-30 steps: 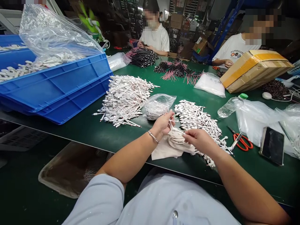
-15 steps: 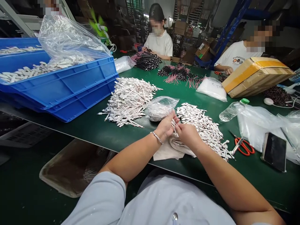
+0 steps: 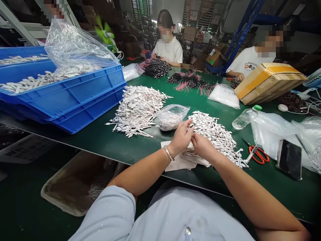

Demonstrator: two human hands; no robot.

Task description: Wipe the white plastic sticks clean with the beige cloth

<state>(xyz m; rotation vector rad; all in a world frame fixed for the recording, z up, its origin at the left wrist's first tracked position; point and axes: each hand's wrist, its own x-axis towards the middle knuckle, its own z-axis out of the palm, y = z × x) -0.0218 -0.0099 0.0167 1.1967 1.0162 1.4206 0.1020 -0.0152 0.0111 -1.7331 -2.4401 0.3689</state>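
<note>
Just right of the middle of the frame lies a loose heap of slim white pieces (image 3: 217, 137), sloping down toward the lower right on the green tabletop (image 3: 112, 144). At its left edge the two hands meet. The left hand (image 3: 184, 135), with a silvery bracelet (image 3: 168, 153) at the wrist, has its fingers stretched out and a little parted; whether it grips anything I cannot tell. The right hand (image 3: 202, 145) has its fingers curled in, their tips up against the left hand (what may sit between them is too small and hidden to make out), so I cannot tell whether it pinches a piece.

Beneath the hands, a pale folded cloth (image 3: 179, 164) lies near the table's edge. Just beyond the left hand sits a clear bag (image 3: 170, 118) with whitish contents, and left of it spreads a larger white pile (image 3: 139, 108).

Toward the right of the frame are red-handled scissors (image 3: 260, 155), a dark phone (image 3: 290, 159), a green-capped bottle (image 3: 245, 117) and a tilted cardboard box (image 3: 271, 83). Stacked blue crates (image 3: 85, 90) fill the left side, the upper one holding more white pieces under clear plastic. At upper centre, black and pink wires (image 3: 155, 68) lie bundled before a person in a white top (image 3: 169, 52); another person (image 3: 250, 63) sits at upper right.
</note>
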